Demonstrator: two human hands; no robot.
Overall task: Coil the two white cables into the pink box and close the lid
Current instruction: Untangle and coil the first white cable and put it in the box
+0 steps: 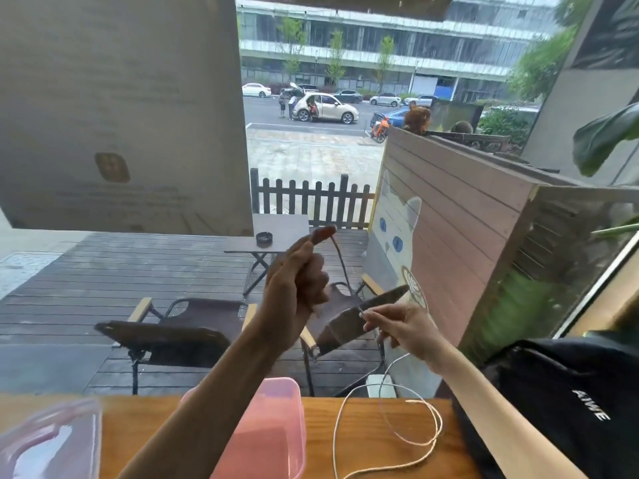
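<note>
Translucent pink box (pixel 273 433); braided white cable (pixel 420 444) looped.

White cable (pixel 436 440): thin, loose open loop on wooden desk (pixel 373 430), right of box; strand rises off desk, upper run in air, taut. Second cable not distinguishable. Pink box (pixel 276 440): translucent plastic, open, upright, desk centre. Lid (pixel 52 440): off, clear-pink, far left, apart from box.

A window (pixel 311 133) overlooks a wooden deck (pixel 103 271) with folding chairs (pixel 173 333).
</note>
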